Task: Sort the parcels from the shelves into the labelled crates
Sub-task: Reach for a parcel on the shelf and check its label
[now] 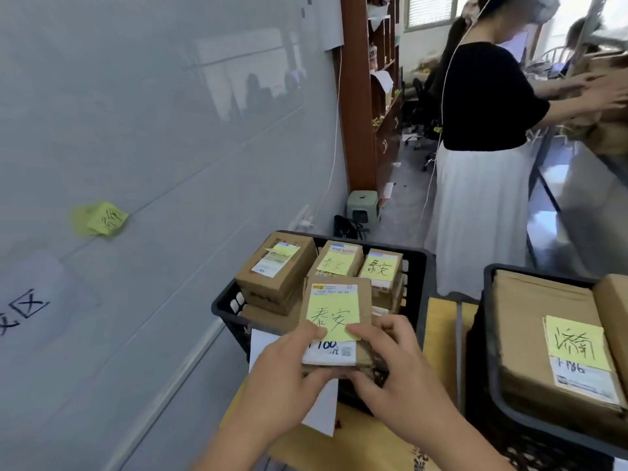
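Both hands grasp one brown parcel (334, 317) over the near edge of the left crate (227, 307): the left hand (285, 379) pinches its near left corner, thumb on the yellow note (333, 316), and the right hand (397, 368) grips its near right corner, thumb also on the note. Three more parcels (343, 260) with yellow notes lie in that crate. The right crate (489, 338) holds a large parcel (540, 338) with its own note. Both crates sit on a yellow worktop (438, 328). Another person (482, 158) stands beyond, reaching right.
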Motion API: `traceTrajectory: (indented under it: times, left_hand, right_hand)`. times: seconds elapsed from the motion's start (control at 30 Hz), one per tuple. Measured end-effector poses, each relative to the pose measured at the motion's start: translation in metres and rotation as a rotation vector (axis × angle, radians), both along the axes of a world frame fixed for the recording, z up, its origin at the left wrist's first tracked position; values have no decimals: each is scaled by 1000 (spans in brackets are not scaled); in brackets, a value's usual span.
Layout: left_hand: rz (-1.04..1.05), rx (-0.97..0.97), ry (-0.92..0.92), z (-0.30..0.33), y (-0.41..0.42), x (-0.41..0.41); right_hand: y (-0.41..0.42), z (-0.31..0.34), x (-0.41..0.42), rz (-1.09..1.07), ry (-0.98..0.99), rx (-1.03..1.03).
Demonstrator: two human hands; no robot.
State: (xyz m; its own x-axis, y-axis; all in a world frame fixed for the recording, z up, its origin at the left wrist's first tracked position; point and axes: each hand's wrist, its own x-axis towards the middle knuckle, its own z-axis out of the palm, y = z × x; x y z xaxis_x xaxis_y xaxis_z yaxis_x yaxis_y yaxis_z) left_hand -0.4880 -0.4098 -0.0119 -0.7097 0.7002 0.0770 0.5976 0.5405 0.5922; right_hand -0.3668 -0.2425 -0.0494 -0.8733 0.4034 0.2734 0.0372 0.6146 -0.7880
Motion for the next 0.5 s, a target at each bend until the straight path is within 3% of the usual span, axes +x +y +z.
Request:
traceTrajectory:
  times: [0.2,0.4,0.5]
  left_hand:
    - [65,28,-18,-2,-10,-82]
    - [38,75,-77,-5,-14,-177]
    - [6,97,-116,-9,-14,-222]
  right_hand:
    - [11,1,-68,10,-109,57]
    - [26,-16,-147,-144,-276,108]
    - [33,-21,-195,-273,-450,266]
